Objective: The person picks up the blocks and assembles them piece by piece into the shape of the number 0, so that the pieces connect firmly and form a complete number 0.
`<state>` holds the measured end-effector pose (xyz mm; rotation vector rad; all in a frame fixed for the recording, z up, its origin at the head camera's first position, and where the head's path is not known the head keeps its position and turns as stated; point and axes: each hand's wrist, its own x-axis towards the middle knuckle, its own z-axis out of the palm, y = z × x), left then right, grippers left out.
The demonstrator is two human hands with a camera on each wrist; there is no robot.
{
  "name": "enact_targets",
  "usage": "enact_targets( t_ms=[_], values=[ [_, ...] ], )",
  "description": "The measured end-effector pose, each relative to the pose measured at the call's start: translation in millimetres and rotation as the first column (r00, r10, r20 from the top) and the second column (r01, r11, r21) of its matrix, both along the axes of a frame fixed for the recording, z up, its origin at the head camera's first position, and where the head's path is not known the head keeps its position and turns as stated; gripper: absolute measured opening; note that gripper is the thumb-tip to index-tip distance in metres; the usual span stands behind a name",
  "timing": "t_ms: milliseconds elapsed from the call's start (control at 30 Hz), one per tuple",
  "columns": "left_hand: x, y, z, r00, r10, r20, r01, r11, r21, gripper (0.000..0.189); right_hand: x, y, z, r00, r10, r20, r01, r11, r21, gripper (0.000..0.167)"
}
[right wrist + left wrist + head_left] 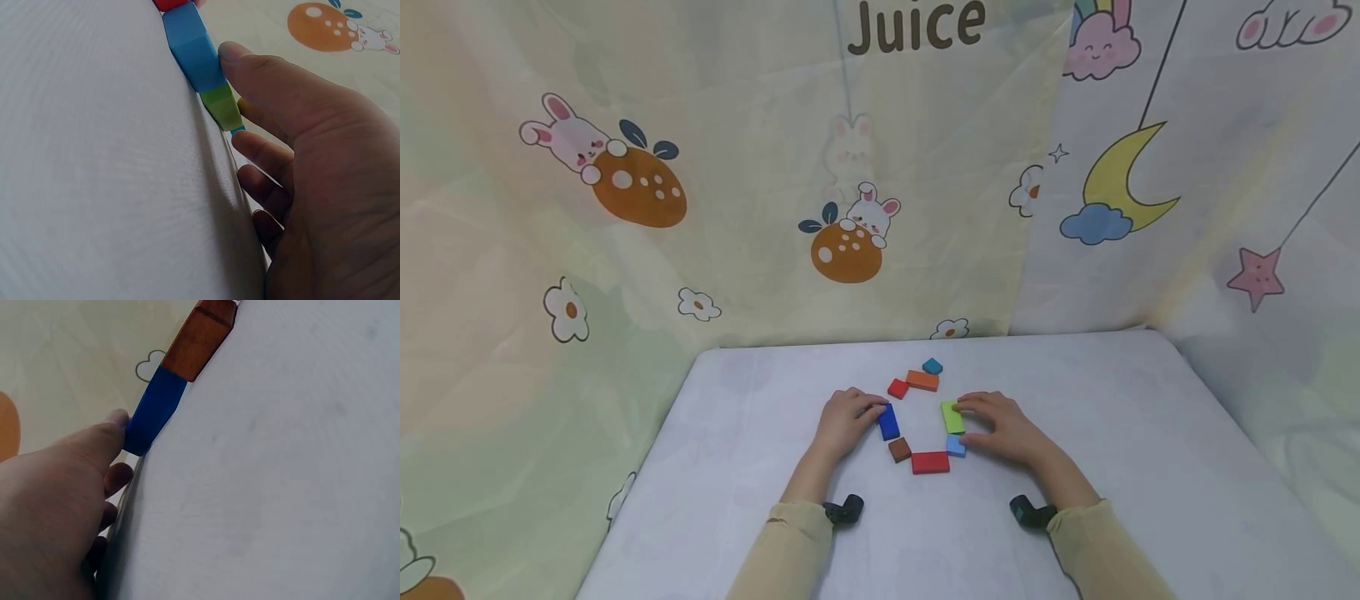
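Note:
A ring of small coloured blocks lies on the white table. My left hand (841, 421) touches the upper left corner of a blue block (888, 422) with thumb and fingertips; the left wrist view shows the thumb against the end of that block. A brown block (899, 450) adjoins its lower end. My right hand (1006, 427) has its forefinger at the top of a lime green block (952, 417). Its thumb lies against a light blue block (194, 47) just below. The other fingers of the right hand are loosely bent around nothing.
At the bottom of the ring lies a red block (930, 462). Further back are a small red block (897, 388), an orange block (922, 381) and a teal pointed block (932, 366). The printed cloth backdrop (760, 250) stands behind the table (730, 467).

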<state>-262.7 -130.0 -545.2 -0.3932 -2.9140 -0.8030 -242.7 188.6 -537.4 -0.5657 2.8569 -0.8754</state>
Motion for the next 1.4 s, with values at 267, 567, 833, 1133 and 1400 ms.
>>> enact_targets(
  t_ms=[267, 567, 833, 1133, 1400],
  values=[
    [0.9, 6.0, 0.2, 0.998, 0.055, -0.026, -0.055, 0.998, 0.0, 0.024, -0.3, 0, 1.2, 1.0, -0.009, -0.001, 0.009, 1.0, 0.007, 0.062],
    [3.6, 11.1, 0.7, 0.992, 0.107, -0.071, -0.109, 0.994, -0.031, 0.025, -0.6, 0, 2.6, 1.0, -0.004, 0.017, 0.004, 1.0, 0.009, 0.063],
    [4.1, 13.5, -0.8, 0.987, 0.134, -0.086, -0.14, 0.988, -0.062, 0.027, -2.1, 0, 3.9, 1.0, -0.001, 0.008, 0.001, 1.0, 0.004, 0.062],
    [5.4, 13.6, -3.9, 0.987, 0.138, -0.078, -0.143, 0.988, -0.053, 0.032, -1.4, 0, 1.9, 1.0, -0.008, 0.018, 0.008, 1.0, -0.001, 0.061],
    [15.8, 10.5, -3.3, 0.998, 0.056, 0.012, -0.057, 0.998, 0.037, 0.043, 2.7, -1, 2.6, 0.999, -0.028, 0.032, 0.029, 0.999, -0.029, 0.06]
  ],
)
